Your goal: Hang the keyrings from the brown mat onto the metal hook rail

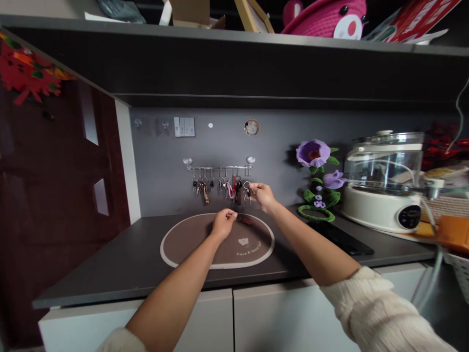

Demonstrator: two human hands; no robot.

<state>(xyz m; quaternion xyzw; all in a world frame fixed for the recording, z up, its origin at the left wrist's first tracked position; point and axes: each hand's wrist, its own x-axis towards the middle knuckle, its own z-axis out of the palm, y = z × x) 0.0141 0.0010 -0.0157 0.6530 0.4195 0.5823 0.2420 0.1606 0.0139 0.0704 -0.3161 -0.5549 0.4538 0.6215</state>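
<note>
My right hand [263, 196] is closed in a pinch on a ring of keys [247, 192], just below the right end of a clear hook rail [220, 168] on the wall. Several other key rings hang from the rail, among them keys with a red strap [234, 184] and a brown tag [206, 196]. Lower down, above the brown mat [190, 244], my left hand [223, 223] pinches with thumb and fingers. A small dark red, flat thing [246, 221] extends from its fingertips; its kind is unclear.
On the right of the counter [128, 264] stand a purple crocheted flower [313, 153], a flat black object [344, 238] and a white appliance with a clear tank [383, 195]. A dark shelf [234, 63] overhangs, with a pink basket [326, 19] on top.
</note>
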